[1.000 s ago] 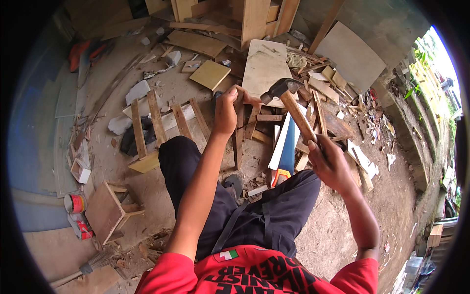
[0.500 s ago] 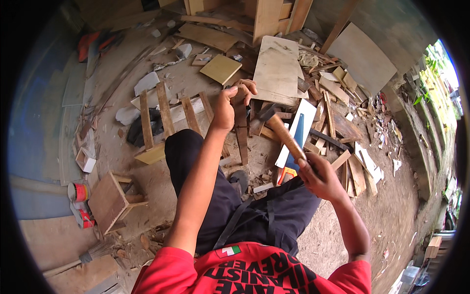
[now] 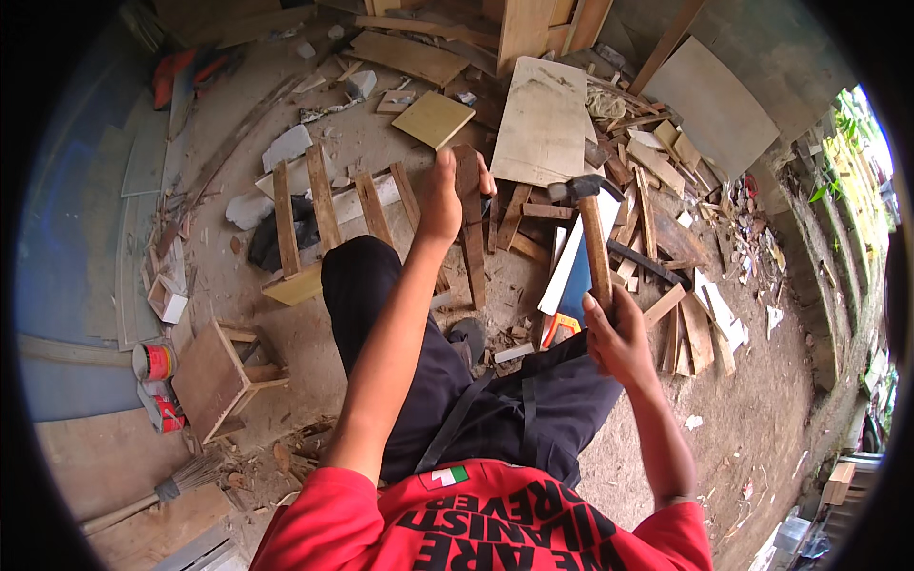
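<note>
My left hand (image 3: 441,198) is wrapped round the upper part of a dark tapered wooden piece (image 3: 471,224), held upright in front of my knees with its narrow end pointing down. Fingertips show on its far side, where something small and dark is too hidden to name. To the right, my right hand (image 3: 617,333) grips the lower end of a hammer's wooden handle. The hammer (image 3: 594,224) stands nearly upright, its metal head at the top, apart from the wooden piece. Below it lies a handsaw (image 3: 575,290) with an orange handle, partly over a white board (image 3: 564,271).
A slatted wooden frame (image 3: 324,205) lies beyond my left knee. A small wooden stool (image 3: 214,381) rests tipped at the left, near paint cans (image 3: 152,362). Scrap wood (image 3: 695,333) is heaped at the right. A pale panel (image 3: 541,124) and a yellowish board (image 3: 433,120) lie farther off.
The hammer has swung up and right, away from the wooden piece, its handle now closer to vertical. My left hand's fingers have closed further round the wooden piece.
</note>
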`<state>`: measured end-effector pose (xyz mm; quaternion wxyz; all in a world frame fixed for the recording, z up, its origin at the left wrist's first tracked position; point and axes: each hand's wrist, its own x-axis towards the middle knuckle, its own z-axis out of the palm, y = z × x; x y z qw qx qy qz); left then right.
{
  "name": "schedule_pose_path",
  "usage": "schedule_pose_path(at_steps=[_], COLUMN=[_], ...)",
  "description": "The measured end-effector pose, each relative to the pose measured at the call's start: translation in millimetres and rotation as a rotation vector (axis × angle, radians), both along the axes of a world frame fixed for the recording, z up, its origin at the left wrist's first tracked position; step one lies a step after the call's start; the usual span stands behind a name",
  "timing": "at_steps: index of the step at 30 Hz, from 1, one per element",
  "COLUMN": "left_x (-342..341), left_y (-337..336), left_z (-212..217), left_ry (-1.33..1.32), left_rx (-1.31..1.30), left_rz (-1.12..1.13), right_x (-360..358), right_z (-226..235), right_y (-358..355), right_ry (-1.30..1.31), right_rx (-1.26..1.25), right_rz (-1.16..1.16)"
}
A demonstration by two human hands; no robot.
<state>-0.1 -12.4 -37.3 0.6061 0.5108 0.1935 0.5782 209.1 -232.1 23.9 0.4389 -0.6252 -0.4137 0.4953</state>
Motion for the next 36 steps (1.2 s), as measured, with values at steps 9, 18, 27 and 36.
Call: schedule_pose_path(at_steps=[9,18,27,36], left_x=[14,24,22,5], left_y=[-30,-30,-32,4], left_z=[-86,-90,21,3], left_ry=[0.302,0.182,0.401,1.131], left_rx=[0.052,-0.026,0.273,0.334], left_rz=[0.190,0.167,0.275,-0.105], right_x=[-27,-48,-48,-46], right_z=[-136,-115,-115,-173], right_y=[-51,-74,-77,-97], right_ry=[0.223,0.362,0.331,0.317], right_rx=[-0.049,0.005,0.035,-0.101], right_rz=[-0.177,-0.189,-0.239,-0.289])
